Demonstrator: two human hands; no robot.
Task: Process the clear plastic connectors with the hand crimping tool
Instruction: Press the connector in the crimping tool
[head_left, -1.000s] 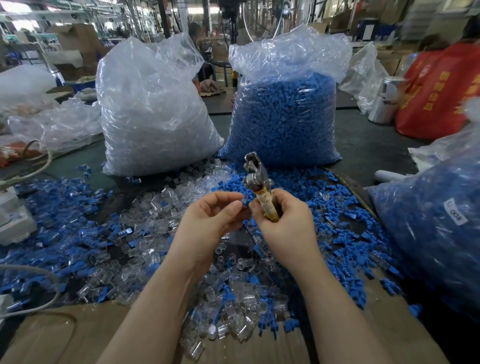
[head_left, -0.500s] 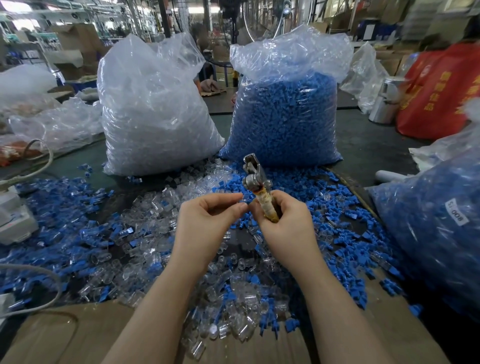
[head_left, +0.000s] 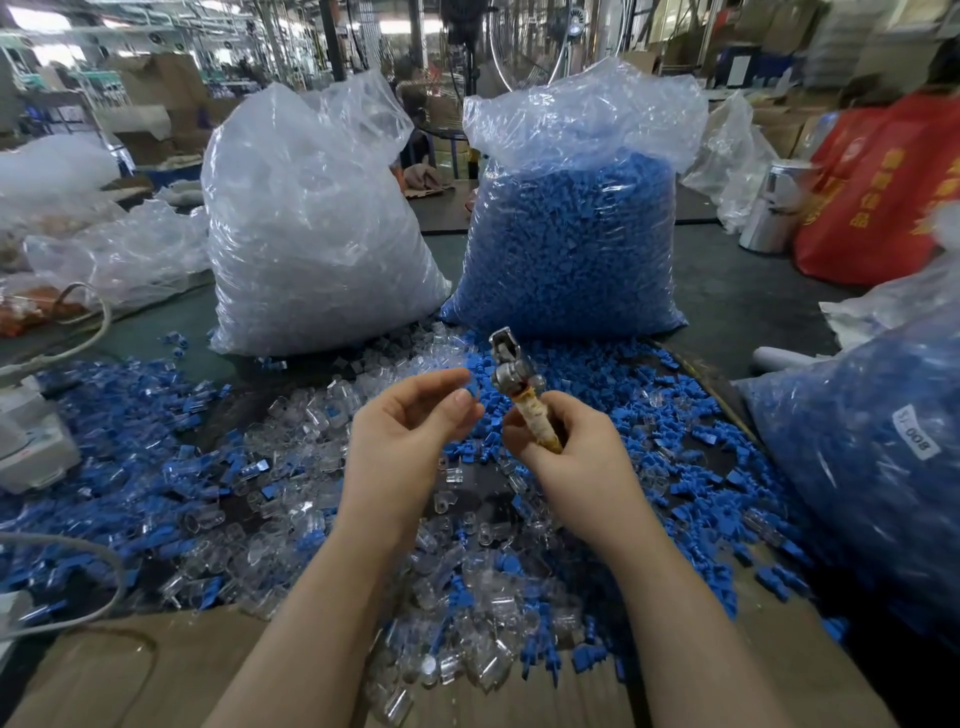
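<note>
Bags came first: 2 big ones, clear bag (head_left: 311, 228) and blue bag (head_left: 571, 234), stood behind my loose pile of clear connectors (head_left: 291, 441). My right hand (head_left: 566, 447) gripped the crimping tool (head_left: 519, 384) upright. My left hand (head_left: 410, 431) pinched something tiny; I couldn't tell what. I judged feeding the tool came next.

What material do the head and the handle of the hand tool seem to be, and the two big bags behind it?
Crimping tool: the head looks like bare silvery metal, shiny; the handle is wrapped in something yellowish and worn, perhaps tape. Left bag and right bag: thin clear plastic film, crinkled and glossy, the contents showing through.
</note>
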